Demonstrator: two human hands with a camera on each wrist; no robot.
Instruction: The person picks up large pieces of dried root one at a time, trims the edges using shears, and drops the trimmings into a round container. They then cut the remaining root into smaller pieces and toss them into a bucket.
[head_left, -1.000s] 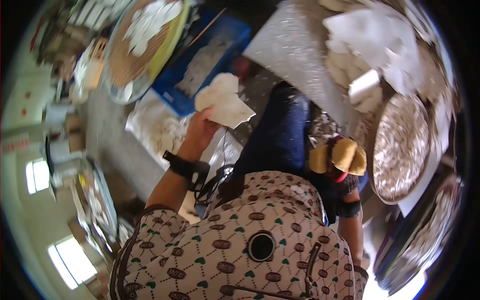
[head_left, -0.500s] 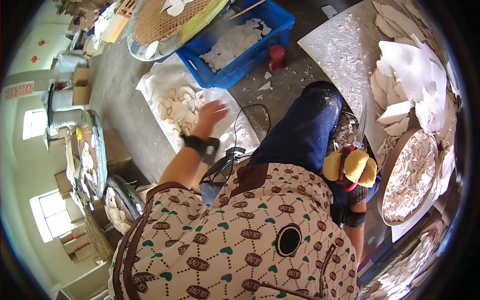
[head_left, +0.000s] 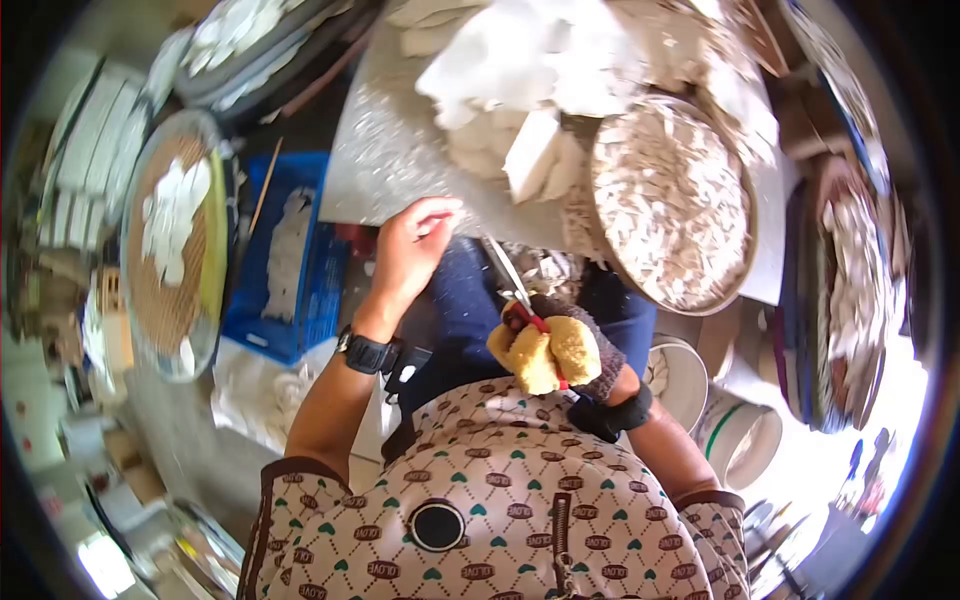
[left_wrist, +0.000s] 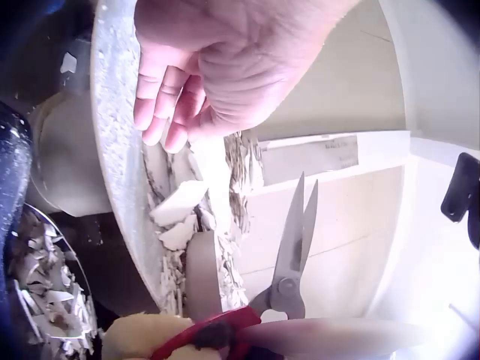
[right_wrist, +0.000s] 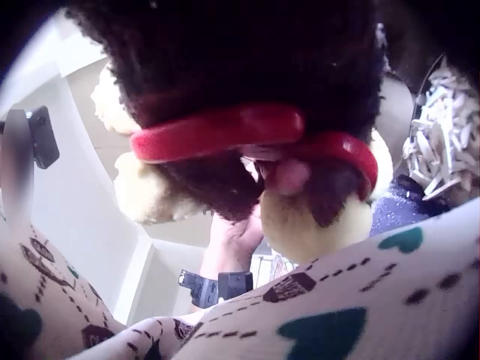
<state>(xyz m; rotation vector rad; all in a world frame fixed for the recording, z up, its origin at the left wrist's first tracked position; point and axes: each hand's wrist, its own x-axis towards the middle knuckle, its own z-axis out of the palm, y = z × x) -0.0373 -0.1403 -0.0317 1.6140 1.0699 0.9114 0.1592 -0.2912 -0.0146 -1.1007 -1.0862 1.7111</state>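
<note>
One pair of red-handled scissors (head_left: 508, 272) is in the right grip (head_left: 550, 345), which wears one dark glove with yellow finger covers and is curled round the two handle loops. The two blades point toward 11 o'clock and, in the left wrist view, stand slightly parted. At 10 o'clock from it, one bare left grip (head_left: 415, 252) is slack, fingers lightly bent, near the edge of one metal counter (head_left: 385, 160); whether it touches, I cannot tell. On the counter lie one heap of white sheets (head_left: 540, 60) at 12 o'clock, too overlapped to count, and one round tray (head_left: 753, 220) of pale slivers between 1 and 2. Two white buckets (head_left: 695, 375) stand toward 4 o'clock.
</note>
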